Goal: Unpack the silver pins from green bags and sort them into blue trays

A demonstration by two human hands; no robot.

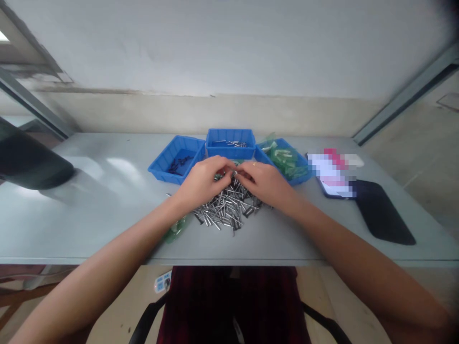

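A loose pile of thin silver metal pins point(224, 208), with some dark pieces mixed in, lies in the middle of the table. Over its far side, my left hand point(208, 179) and my right hand point(263, 184) meet, thumbs and fingers pinched close together. A tiny shiny bit shows between the fingertips, too small to name. Just beyond the hands stand three blue bins. The left bin point(158, 167) has small dark pieces, the middle bin point(231, 153) a few silver pins, and the right bin point(304, 168) green plastic packets point(285, 160).
Green plastic film point(175, 229) lies under my left forearm. To the right are a phone point(332, 179) with a lit screen and a black flat object point(385, 212). A dark cylinder point(32, 155) stands at left on the grey table point(96, 224). A wall rises behind.
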